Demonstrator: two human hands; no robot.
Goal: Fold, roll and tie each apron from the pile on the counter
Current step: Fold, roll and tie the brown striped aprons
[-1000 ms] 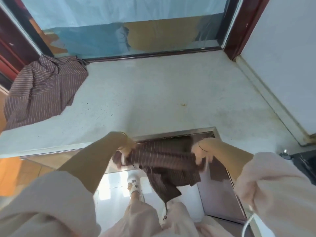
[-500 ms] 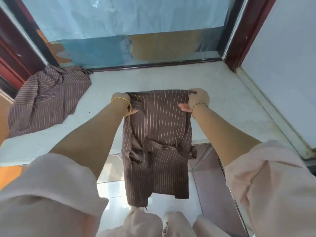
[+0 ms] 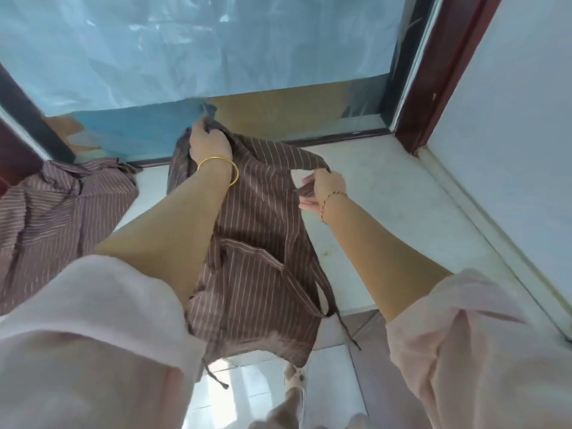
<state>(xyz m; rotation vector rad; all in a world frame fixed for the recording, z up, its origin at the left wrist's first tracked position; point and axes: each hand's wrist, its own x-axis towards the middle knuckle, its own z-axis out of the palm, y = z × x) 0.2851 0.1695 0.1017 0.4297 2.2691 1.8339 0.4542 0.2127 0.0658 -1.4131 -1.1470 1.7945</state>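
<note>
Striped apron pile on the counter, left of the apron.

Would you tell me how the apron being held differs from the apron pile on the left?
The held apron is gripped by the left hand and right hand; the apron pile lies untouched. The held apron is stretched out, hanging past the counter edge; the apron pile is crumpled. Both are brown with pale stripes.
</note>
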